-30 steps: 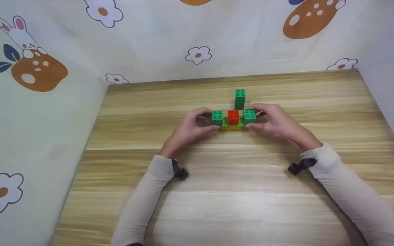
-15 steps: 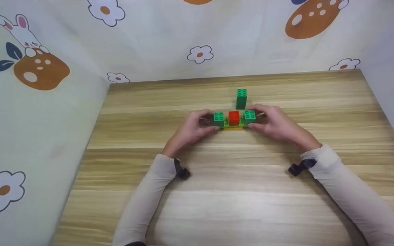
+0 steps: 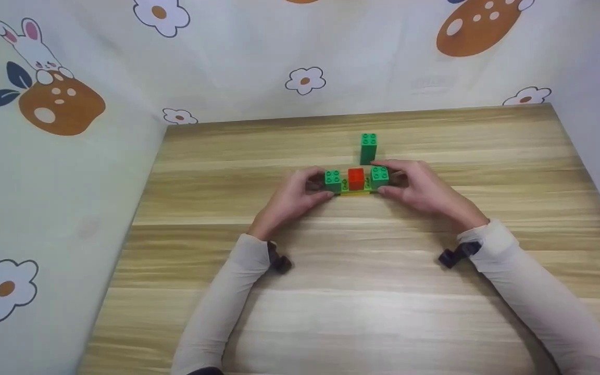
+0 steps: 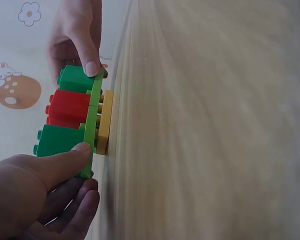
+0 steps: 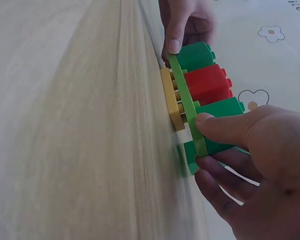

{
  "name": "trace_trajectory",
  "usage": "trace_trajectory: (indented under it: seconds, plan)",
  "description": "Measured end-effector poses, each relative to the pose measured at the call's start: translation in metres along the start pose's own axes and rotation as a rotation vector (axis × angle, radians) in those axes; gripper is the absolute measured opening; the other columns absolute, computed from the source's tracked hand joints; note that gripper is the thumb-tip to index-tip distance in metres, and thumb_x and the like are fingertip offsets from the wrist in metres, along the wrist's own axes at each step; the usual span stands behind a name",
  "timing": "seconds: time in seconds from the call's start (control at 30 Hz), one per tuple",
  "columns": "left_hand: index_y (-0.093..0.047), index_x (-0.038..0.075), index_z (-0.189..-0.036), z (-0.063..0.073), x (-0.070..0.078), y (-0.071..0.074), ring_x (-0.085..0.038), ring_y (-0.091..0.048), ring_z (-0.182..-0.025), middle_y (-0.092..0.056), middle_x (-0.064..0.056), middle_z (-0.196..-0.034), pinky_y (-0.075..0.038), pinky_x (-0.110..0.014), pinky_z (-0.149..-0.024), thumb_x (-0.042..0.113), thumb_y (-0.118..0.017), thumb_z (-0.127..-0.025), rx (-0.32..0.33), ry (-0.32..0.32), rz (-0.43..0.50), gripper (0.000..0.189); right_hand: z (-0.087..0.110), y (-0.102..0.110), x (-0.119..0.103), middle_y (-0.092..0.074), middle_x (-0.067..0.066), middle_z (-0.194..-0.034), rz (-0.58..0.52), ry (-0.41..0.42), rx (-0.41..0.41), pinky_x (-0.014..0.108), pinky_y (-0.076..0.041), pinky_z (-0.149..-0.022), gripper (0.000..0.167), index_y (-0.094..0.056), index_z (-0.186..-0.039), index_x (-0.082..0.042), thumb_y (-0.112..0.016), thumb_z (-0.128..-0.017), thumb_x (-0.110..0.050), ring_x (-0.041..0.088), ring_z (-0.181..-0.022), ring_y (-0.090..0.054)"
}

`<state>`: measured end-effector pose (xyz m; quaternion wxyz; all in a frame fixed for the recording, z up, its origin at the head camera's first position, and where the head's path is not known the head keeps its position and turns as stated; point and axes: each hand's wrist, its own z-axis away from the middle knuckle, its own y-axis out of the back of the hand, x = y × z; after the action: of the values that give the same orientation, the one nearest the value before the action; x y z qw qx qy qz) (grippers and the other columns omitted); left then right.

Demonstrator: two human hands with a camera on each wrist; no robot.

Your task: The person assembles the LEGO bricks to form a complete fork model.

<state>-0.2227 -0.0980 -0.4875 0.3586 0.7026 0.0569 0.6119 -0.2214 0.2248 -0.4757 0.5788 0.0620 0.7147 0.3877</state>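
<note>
A row of toy building bricks stands between my hands: a red brick (image 3: 355, 179) with one green brick (image 3: 333, 179) on its left and another green brick (image 3: 379, 177) on its right. They sit on light green plates (image 4: 90, 132) above a yellow plate (image 4: 105, 122). Studs show in the gap between these two layers in both wrist views. My left hand (image 3: 295, 195) pinches the left end of the light green layer. At the other end, my right hand (image 3: 420, 185) pinches the plate, thumb in front. Some fingertips are hidden behind the bricks.
A tall green brick stack (image 3: 368, 150) stands upright just behind the row, close to the right forefinger. The wooden tabletop (image 3: 331, 291) ends at a patterned wall covering (image 3: 237, 67) at the back and left.
Both hands keep their hold, with little movement. The yellow strip at the row's front looks thinner than a second ago. The whole head view has shifted slightly.
</note>
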Motion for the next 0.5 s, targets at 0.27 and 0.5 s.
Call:
trace_trajectory:
  seconds: [0.27, 0.5]
  plan:
    - [-0.067, 0.011, -0.143, -0.0008, -0.0006, -0.0006, -0.016, -0.074, -0.118, -0.075, -0.006, -0.132, -0.061, -0.035, -0.108, 0.019, -0.081, -0.099, -0.005, 0.025, -0.004, 0.048, -0.0022, -0.0025, 0.0023, -0.062, 0.014, -0.157, 0.032, -0.024, 0.005, 0.054, -0.056, -0.114, 0.072, -0.051, -0.163, -0.021, -0.081, -0.098, -0.016, 0.031, -0.131, -0.068]
    - [-0.066, 0.006, -0.144, -0.0021, 0.0008, -0.0021, -0.018, -0.075, -0.116, -0.076, -0.011, -0.129, -0.062, -0.033, -0.105, 0.015, -0.079, -0.1, -0.008, -0.005, 0.003, 0.047, -0.0005, -0.0029, 0.0009, -0.072, 0.013, -0.143, 0.019, -0.001, 0.004, 0.051, -0.061, -0.107, 0.061, -0.063, -0.153, -0.018, -0.084, -0.095, -0.014, 0.029, -0.123, -0.073]
